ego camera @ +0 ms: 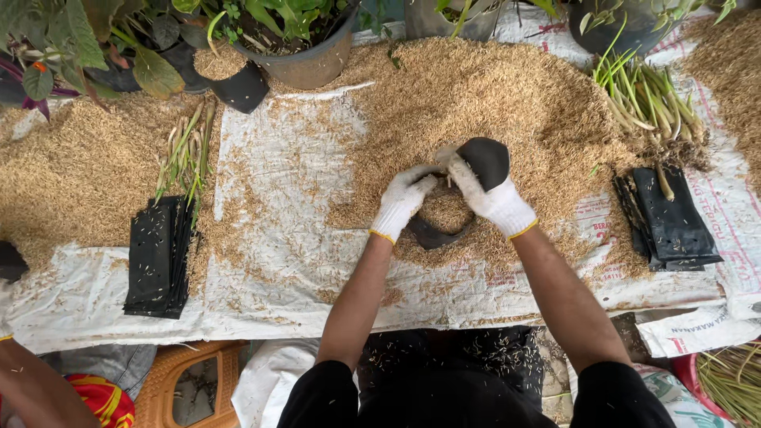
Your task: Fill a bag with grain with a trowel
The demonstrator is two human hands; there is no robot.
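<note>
White woven sacking [269, 261] covered the low work surface, strewn with rice husk. Nearest the person, the bare forearms reached forward over the sacking's front edge. Both hands wore white knit gloves. The left hand [400, 200] was curled, its fingers pinching the near lip of a small black planting bag [456, 202]. The right hand [495, 198] gripped the far side of the same bag, whose black rim stood up above the glove. The bag sat between the two hands on the edge of the big rice-husk heap [491, 95], its mouth open and already holding husk.

To the left lay a flat stack of black bags [157, 257], and beyond it a bundle of green cuttings [186, 147]. To the right lay another stack of black bags [670, 218], with a second bundle of green shoots [650, 99] past it. Farthest off stood a grey pot with leafy plants [305, 47].

The thin bag looked limp. If either grip slackened, its mouth could fold shut or the bag could tip, spilling husk back onto the sacking. Overfilling could also make the soft wall sag out of the fingers.
</note>
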